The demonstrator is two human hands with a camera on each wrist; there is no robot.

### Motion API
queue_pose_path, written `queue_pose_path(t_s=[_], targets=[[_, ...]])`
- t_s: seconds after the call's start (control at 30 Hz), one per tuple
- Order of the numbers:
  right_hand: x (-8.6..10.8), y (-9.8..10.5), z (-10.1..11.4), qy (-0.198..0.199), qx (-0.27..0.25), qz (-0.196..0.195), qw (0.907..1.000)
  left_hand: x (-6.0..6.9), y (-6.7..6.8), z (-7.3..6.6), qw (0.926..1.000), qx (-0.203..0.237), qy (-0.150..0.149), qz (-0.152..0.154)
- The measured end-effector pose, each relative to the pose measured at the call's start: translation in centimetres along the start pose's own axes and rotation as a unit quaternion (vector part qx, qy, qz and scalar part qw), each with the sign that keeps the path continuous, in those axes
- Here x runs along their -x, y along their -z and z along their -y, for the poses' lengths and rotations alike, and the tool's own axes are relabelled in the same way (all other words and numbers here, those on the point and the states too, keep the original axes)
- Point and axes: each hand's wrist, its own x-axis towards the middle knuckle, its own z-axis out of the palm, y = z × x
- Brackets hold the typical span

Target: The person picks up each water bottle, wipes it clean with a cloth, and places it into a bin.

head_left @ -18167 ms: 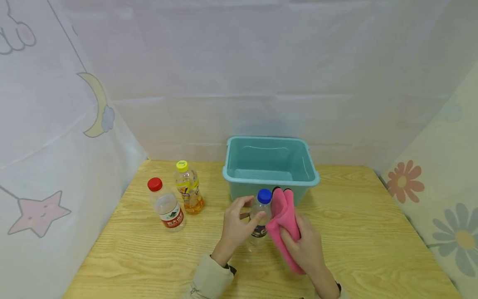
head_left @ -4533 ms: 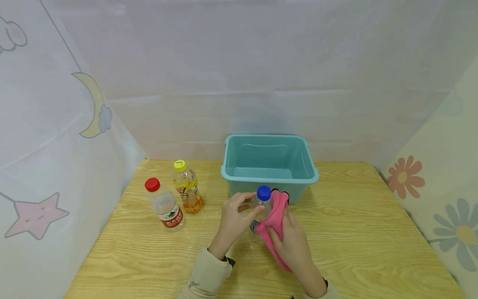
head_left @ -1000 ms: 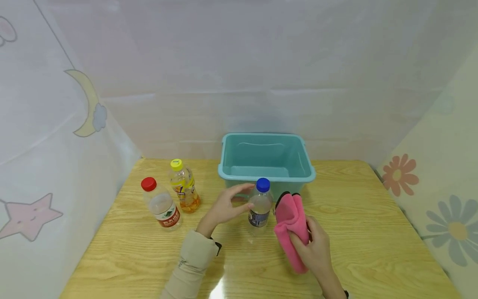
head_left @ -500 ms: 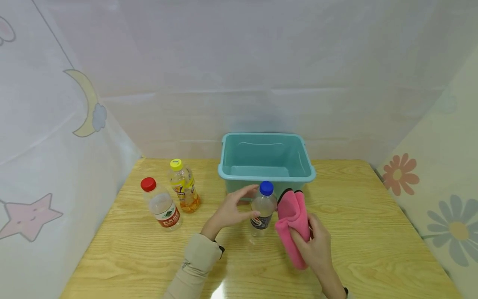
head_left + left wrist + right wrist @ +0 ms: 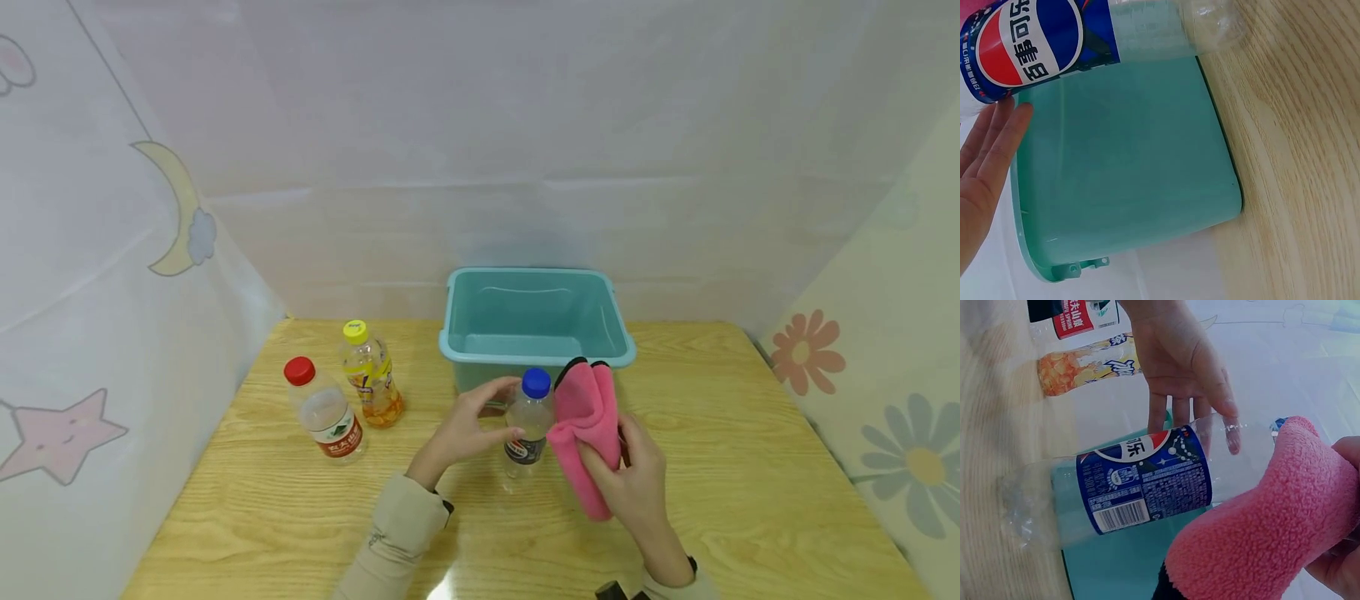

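Note:
Upright in front of the basin stands a clear plastic Pepsi bottle [image 5: 525, 433] with a blue cap and dark label. My left hand [image 5: 467, 427] holds its upper part, thumb on the near side and fingers behind; in the left wrist view the fingers [image 5: 999, 140] look fairly straight against the bottle. A folded pink fleecy cloth [image 5: 585, 429] with black edging is gripped in my right hand [image 5: 637, 479], thumb over the near face. The cloth stands close against the bottle's right side, and in the right wrist view it hides part of the neck and cap.
An open teal plastic basin [image 5: 537, 360] sits behind the bottle, near the back wall sheet. To the left stand a red-capped water bottle [image 5: 330, 417] and a yellow-capped bottle [image 5: 372, 379] with some orange-brown liquid, both on the wooden table [image 5: 247, 508].
The cloth has moved up and left to the bottle's side. The Pepsi bottle has shifted slightly right and its label has turned. Earlier, the cloth was pressed against the bottle, then drawn away.

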Motion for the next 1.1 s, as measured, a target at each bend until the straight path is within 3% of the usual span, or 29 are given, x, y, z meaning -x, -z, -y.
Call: queue_pose_path(t_s=[0.27,0.6,0.83,1.1], targets=[[-0.7,-0.5,0.6,0.017,-0.004,-0.001,0.9998,0.0,-0.2,-0.9,0.9997,-0.015,0.019,-0.005],[-0.8,-1.6,0.3,0.049,0.021,0.031,0.9981,0.2,-0.7,-1.0,0.9995,-0.025,0.009,-0.016],[-0.9,-2.0,0.9,0.024,0.021,0.038,0.9988,0.4,-0.6,-0.8,0.9995,-0.012,-0.011,-0.028],[-0.9,-2.3,0.5,-0.015,0.007,0.047,0.9988,0.5,-0.6,-0.8,0.9994,-0.011,0.015,-0.030]])
